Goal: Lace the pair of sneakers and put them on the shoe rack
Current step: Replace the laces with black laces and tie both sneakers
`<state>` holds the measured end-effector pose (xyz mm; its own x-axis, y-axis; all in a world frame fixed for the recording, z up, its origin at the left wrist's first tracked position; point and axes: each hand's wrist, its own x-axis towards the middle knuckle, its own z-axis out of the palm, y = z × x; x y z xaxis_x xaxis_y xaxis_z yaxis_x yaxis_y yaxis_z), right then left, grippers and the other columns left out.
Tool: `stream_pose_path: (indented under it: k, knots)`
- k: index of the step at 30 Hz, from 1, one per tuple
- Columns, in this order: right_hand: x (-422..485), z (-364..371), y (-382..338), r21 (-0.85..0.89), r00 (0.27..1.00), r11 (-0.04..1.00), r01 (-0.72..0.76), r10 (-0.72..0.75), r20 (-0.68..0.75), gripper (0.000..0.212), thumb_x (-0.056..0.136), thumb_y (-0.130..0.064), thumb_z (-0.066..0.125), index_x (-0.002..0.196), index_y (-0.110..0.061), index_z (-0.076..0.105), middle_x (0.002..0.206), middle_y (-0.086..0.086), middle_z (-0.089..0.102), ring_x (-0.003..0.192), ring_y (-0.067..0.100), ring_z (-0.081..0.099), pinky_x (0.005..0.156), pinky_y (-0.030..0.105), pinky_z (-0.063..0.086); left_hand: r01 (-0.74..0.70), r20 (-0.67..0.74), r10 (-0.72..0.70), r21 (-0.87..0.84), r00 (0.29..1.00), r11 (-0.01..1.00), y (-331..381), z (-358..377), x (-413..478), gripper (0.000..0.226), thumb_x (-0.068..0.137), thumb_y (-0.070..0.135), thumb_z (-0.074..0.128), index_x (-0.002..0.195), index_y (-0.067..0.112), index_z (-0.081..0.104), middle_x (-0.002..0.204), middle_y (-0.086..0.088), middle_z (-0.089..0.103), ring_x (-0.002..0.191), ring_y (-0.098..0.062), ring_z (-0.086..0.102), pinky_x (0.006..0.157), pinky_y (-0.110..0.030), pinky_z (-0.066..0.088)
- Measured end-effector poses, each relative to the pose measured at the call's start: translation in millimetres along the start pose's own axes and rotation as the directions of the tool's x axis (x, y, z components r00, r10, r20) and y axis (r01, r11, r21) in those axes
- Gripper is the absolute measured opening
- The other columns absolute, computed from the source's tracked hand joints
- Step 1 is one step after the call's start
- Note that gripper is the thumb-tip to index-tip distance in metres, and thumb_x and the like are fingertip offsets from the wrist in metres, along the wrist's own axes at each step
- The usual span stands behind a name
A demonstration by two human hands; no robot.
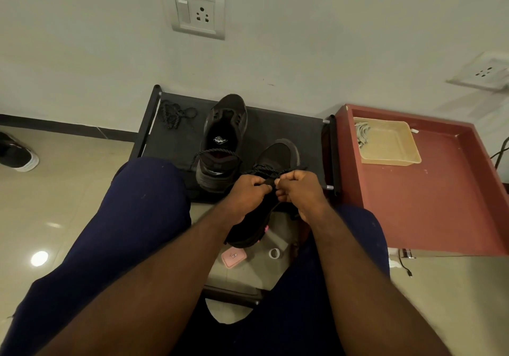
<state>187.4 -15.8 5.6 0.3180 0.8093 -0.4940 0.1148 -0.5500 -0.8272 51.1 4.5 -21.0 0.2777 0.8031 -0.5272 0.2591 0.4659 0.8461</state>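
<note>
Both hands meet over the sneaker held at the shoe rack's front edge, its toe pointing away toward the wall. The left hand and right hand each pinch the lace, which runs crosswise just beyond their nearly touching fingertips. The other sneaker stands alongside, to the left, and a spare lace lies at the rack's far left corner.

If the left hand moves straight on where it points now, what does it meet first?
Probably the right hand, just opposite the left hand across the lace both pinch; depth unclear.
</note>
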Motion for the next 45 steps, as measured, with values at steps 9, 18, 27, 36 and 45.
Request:
stream_pose_path:
  k: [9,18,27,36,45]
  knots:
    - [3,-1,1,-0.246,0.992,0.963,0.109,-0.089,0.092,0.005,0.094,-0.002,0.064,0.091,0.001,0.066,0.070,0.007,0.064,0.059,0.012,0.060,0.054,0.020,0.053,0.019,-0.005,-0.018,0.104,1.000,0.994,-4,-3,1,0.027,0.095,0.011,0.056,0.092,-0.015,0.063,0.069,-0.013,0.049,0.062,-0.022,0.040,0.049,-0.027,0.030]
    - [2,4,4,0.090,0.994,0.991,-0.103,0.106,-0.022,0.005,0.091,0.002,0.066,0.094,0.003,0.063,0.072,0.013,0.063,0.059,0.017,0.060,0.056,0.026,0.055,0.015,0.026,-0.018,0.098,1.000,0.995,-9,-2,4,0.022,0.093,0.012,0.058,0.096,-0.008,0.067,0.075,-0.013,0.056,0.068,-0.021,0.047,0.058,-0.032,0.037]
    - [-1,-2,-2,-0.227,0.993,0.974,0.009,0.018,0.114,0.006,0.088,-0.001,0.071,0.090,0.003,0.068,0.074,0.014,0.067,0.059,0.014,0.062,0.055,0.025,0.054,-0.026,0.047,0.023,0.062,0.999,0.998,-15,-2,4,0.014,0.095,0.008,0.060,0.098,0.007,0.074,0.087,-0.008,0.072,0.080,-0.012,0.064,0.075,-0.025,0.050]
    - [-7,3,1,-0.130,0.997,0.988,-0.081,0.078,-0.028,0.014,0.090,0.003,0.067,0.089,-0.006,0.056,0.076,0.013,0.063,0.059,0.017,0.061,0.054,0.028,0.055,-0.027,0.069,0.023,0.067,0.997,0.997,-9,7,3,0.017,0.098,0.006,0.055,0.098,0.007,0.072,0.093,-0.010,0.073,0.086,-0.016,0.067,0.082,-0.032,0.054]
    - [-17,-4,3,-0.190,0.997,0.980,-0.065,0.069,0.017,0.021,0.091,-0.010,0.067,0.071,-0.007,0.061,0.066,0.013,0.059,0.055,0.019,0.056,0.051,0.027,0.048,-0.026,-0.027,0.028,0.069,0.999,0.997,-5,14,6,0.021,0.096,0.011,0.057,0.113,0.006,0.070,0.104,-0.009,0.072,0.098,-0.018,0.067,0.078,-0.025,0.054]
